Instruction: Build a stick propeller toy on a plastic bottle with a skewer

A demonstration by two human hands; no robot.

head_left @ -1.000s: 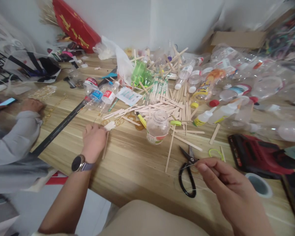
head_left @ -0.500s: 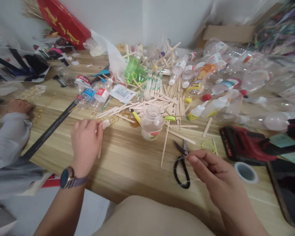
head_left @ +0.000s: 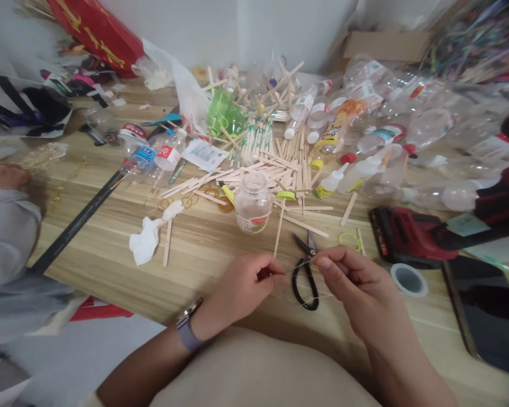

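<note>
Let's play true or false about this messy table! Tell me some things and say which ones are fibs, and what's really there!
1. The right hand pinches a thin thread. True.
2. The watch is on the right wrist. False: the watch is on the left wrist.
3. The scissors have black handles. True.
4. The left hand holds the white tissue. False: the white tissue lies on the table, apart from the left hand.
5. The clear jar stands upright with no lid on it. True.
6. The power tool is all blue. False: the power tool is red and black.
</note>
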